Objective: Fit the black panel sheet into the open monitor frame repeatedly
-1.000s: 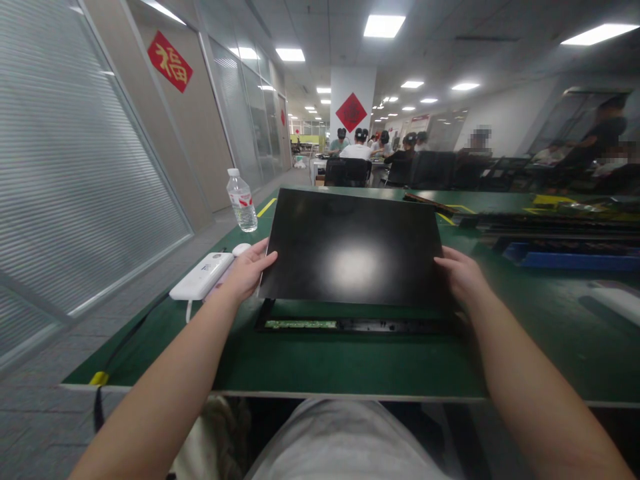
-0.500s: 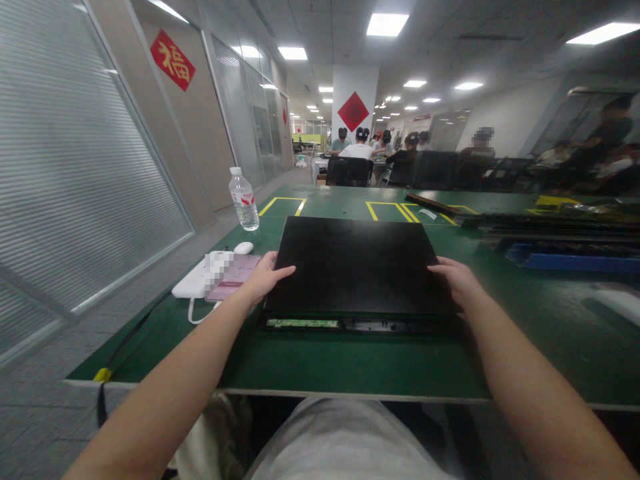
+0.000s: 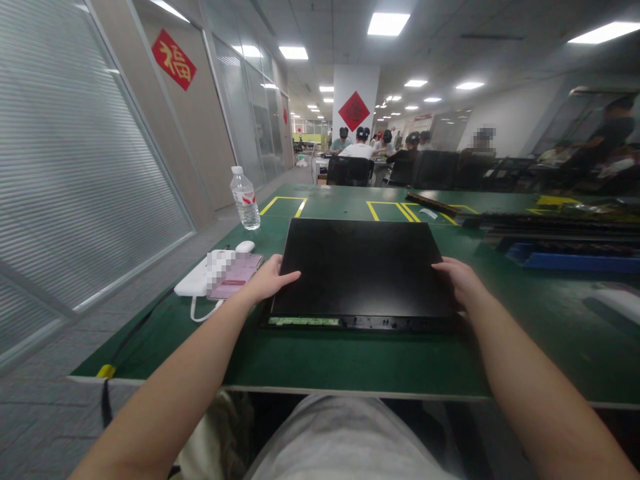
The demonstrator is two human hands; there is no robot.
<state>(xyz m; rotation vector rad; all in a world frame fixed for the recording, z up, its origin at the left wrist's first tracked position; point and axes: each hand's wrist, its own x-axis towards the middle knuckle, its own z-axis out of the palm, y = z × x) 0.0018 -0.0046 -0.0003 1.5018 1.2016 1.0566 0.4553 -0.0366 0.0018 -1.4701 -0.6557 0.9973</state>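
A black flat display panel (image 3: pixel 363 267) lies nearly flat on the green table (image 3: pixel 350 360), over a black frame whose front strip (image 3: pixel 350 322) with a green circuit board shows along the near edge. My left hand (image 3: pixel 270 281) grips the panel's left edge, thumb on top. My right hand (image 3: pixel 457 280) holds the right edge, fingers curled over it.
Left of the panel lie a white power bank (image 3: pixel 195 283) with a cable, a phone (image 3: pixel 235 275) and a small white mouse (image 3: pixel 245 246). A water bottle (image 3: pixel 245 198) stands further back. Blue trays (image 3: pixel 570 257) and dark parts sit at the right. Several people sit at far tables.
The panel, tilted up toward me a second ago, has been lowered flat onto the frame. Both hands stayed on its side edges.
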